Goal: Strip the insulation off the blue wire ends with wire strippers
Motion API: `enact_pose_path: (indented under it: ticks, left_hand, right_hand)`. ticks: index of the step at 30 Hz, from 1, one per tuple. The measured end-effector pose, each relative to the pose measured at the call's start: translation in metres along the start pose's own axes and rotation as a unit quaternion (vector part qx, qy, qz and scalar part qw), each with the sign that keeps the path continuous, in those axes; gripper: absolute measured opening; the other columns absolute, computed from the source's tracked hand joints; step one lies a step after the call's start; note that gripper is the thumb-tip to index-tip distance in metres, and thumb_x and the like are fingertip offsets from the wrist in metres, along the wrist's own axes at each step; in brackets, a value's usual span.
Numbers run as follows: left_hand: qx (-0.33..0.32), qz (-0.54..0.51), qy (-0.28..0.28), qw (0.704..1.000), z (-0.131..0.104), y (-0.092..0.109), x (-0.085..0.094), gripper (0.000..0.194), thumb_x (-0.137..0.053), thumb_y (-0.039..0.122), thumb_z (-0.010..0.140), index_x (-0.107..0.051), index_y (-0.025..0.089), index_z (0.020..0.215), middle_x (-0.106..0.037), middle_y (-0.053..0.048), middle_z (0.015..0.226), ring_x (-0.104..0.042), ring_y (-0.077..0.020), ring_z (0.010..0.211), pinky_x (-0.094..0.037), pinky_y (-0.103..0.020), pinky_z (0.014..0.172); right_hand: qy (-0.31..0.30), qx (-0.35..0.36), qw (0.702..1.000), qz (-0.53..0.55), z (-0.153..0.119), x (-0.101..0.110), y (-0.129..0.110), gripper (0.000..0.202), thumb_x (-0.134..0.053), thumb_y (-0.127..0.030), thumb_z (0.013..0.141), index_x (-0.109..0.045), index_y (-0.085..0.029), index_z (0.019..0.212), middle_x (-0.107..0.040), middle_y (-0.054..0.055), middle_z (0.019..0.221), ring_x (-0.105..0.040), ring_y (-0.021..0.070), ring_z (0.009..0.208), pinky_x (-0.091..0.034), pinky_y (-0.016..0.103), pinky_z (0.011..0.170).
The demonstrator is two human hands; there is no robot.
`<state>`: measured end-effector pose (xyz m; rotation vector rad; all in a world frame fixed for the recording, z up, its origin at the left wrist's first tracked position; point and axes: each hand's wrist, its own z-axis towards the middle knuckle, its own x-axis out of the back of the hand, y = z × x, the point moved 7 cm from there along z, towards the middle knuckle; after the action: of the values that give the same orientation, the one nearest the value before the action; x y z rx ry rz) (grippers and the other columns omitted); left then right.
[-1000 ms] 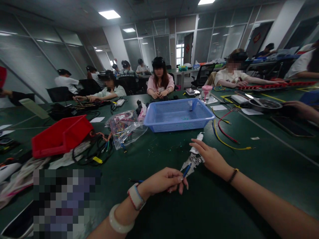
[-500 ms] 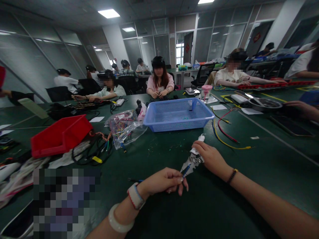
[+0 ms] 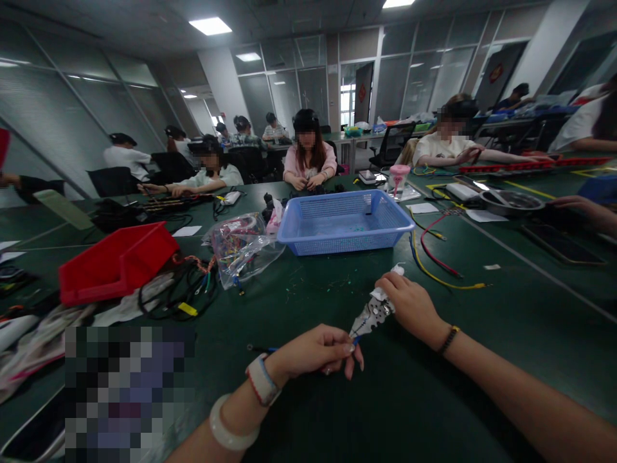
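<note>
My left hand [image 3: 321, 350] pinches a blue wire [image 3: 357, 341] between thumb and fingers. The wire's other end, with a ring-shaped tip, sticks out beyond the wrist on the left. My right hand [image 3: 409, 305] is wrapped round the white-covered handles of a wire stripper [image 3: 372, 314]. The stripper's metal jaws point down and left, closed at the wire right by my left fingertips. Whether the jaws bite into the wire I cannot tell. Small green and pale scraps [image 3: 330, 289] lie on the green table beyond the hands.
A blue plastic basket [image 3: 347, 243] stands ahead. To its left are a clear bag of wires [image 3: 241, 247] and a red bin [image 3: 120, 263]; to its right, yellow and red cables [image 3: 446, 280]. A metal bowl [image 3: 511, 202] sits farther right. Several people sit around.
The stripper's jaws were spread around the blue wire and have now come together near my left fingertips. My left hand has stayed in place.
</note>
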<state>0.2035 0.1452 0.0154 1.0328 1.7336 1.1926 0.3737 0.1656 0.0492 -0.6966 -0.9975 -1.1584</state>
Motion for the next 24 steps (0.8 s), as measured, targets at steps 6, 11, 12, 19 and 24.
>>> enact_pose_path:
  ticks: [6, 11, 12, 19, 24]
  left_hand:
    - [0.011, 0.005, 0.013, 1.000, 0.001, -0.002, 0.001, 0.035, -0.056, 0.044, 0.088, -0.065, 0.011, 0.093, -0.061, 0.000, 0.069, -0.035, -0.0028, 0.045, -0.025, -0.018, 0.044]
    - [0.002, -0.003, 0.006, 1.000, 0.001, -0.002, 0.000, 0.033, -0.057, 0.043, 0.088, -0.066, 0.011, 0.094, -0.061, 0.000, 0.070, -0.036, -0.0026, 0.045, -0.025, -0.018, 0.043]
    - [-0.001, -0.005, 0.005, 1.000, 0.002, -0.001, -0.001, 0.033, -0.057, 0.043, 0.088, -0.065, 0.011, 0.093, -0.061, 0.000, 0.070, -0.036, -0.0026, 0.045, -0.026, -0.017, 0.043]
    - [-0.011, -0.005, -0.002, 1.000, 0.001, -0.001, 0.000, 0.030, -0.055, 0.039, 0.091, -0.066, 0.012, 0.095, -0.061, 0.000, 0.071, -0.036, -0.0024, 0.045, -0.026, -0.017, 0.043]
    - [-0.015, -0.007, -0.012, 1.000, 0.000, 0.000, -0.001, 0.028, -0.054, 0.037, 0.092, -0.066, 0.012, 0.094, -0.061, 0.000, 0.071, -0.037, -0.0026, 0.045, -0.027, -0.016, 0.043]
  right_hand:
    - [0.032, 0.000, 0.999, 0.036, -0.002, 0.000, 0.000, 0.036, -0.047, -0.006, 0.080, -0.055, -0.019, 0.113, -0.058, 0.012, 0.115, -0.061, 0.0203, 0.088, -0.048, 0.033, 0.075]
    - [0.035, 0.008, 0.994, 0.100, -0.003, -0.003, 0.000, 0.053, -0.043, 0.002, 0.073, -0.051, -0.020, 0.121, -0.053, 0.013, 0.127, -0.055, 0.0247, 0.112, -0.048, 0.042, 0.089]
    - [0.031, 0.007, 0.993, 0.110, -0.003, -0.004, 0.000, 0.055, -0.043, 0.002, 0.073, -0.050, -0.020, 0.122, -0.052, 0.013, 0.129, -0.054, 0.0250, 0.114, -0.048, 0.043, 0.091]
    - [0.004, 0.015, 0.992, 0.128, -0.003, -0.008, -0.001, 0.057, -0.043, 0.001, 0.074, -0.047, -0.019, 0.127, -0.047, 0.014, 0.138, -0.049, 0.0266, 0.123, -0.046, 0.047, 0.096]
    - [-0.023, 0.030, 0.991, 0.126, -0.003, -0.011, -0.002, 0.065, -0.044, 0.002, 0.073, -0.041, -0.021, 0.134, -0.044, 0.013, 0.142, -0.048, 0.0260, 0.125, -0.048, 0.046, 0.094]
